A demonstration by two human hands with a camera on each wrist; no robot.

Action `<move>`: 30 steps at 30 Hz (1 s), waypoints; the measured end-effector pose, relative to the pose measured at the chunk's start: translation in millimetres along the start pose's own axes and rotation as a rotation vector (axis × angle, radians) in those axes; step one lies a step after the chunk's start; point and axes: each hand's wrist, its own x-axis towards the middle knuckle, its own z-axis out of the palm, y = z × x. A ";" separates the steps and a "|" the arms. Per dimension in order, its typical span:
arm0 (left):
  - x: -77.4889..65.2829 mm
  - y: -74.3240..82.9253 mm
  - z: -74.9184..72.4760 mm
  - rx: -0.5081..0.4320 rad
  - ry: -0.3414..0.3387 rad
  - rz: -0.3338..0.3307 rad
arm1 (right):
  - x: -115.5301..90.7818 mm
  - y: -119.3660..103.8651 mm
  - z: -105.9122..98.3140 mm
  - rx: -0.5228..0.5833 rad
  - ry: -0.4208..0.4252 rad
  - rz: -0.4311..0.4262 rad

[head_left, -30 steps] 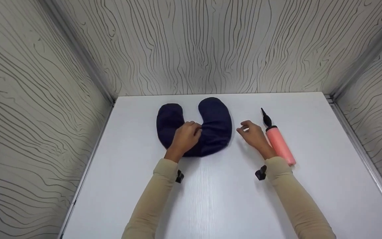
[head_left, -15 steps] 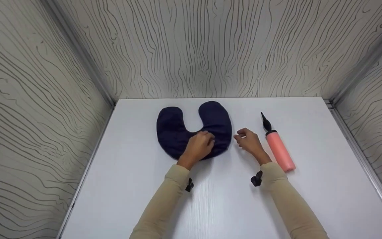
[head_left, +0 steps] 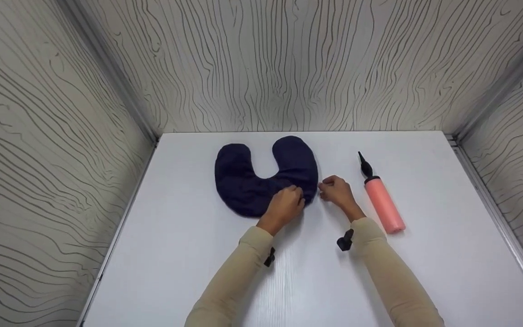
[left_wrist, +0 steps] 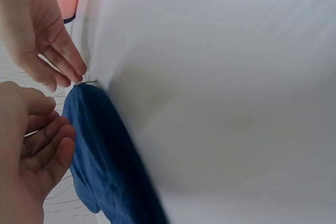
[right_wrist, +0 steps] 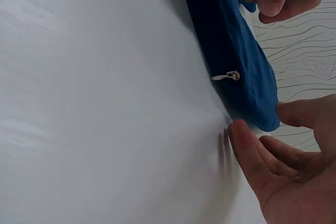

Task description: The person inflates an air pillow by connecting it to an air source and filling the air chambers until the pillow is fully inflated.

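Observation:
A dark blue U-shaped neck pillow (head_left: 243,195) lies on the white table with its two ends toward the back wall. Over its lower right part is my left hand (head_left: 284,204), fingers loosely bent and pinching nothing in the left wrist view. At the pillow's right edge is my right hand (head_left: 337,193). In the right wrist view that right hand (right_wrist: 294,166) has its thumb and forefinger spread apart, fingertips right at the pillow's end. A small metal zipper pull (right_wrist: 226,76) sticks out from the pillow's side seam.
To the right of the right hand lies a hand pump (head_left: 385,204) with a pink barrel and a black nozzle (head_left: 365,167). Wood-grain patterned walls (head_left: 279,68) enclose the table (head_left: 180,254) at the back and both sides.
My left hand has slid rightward and toward me across the pillow, from its inner curve to its lower right. My right hand has moved slightly left, up to the pillow's edge.

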 end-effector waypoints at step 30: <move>15.6 22.0 35.6 0.187 -0.164 -0.198 | 0.3 -5.6 16.9 0.255 -0.033 0.126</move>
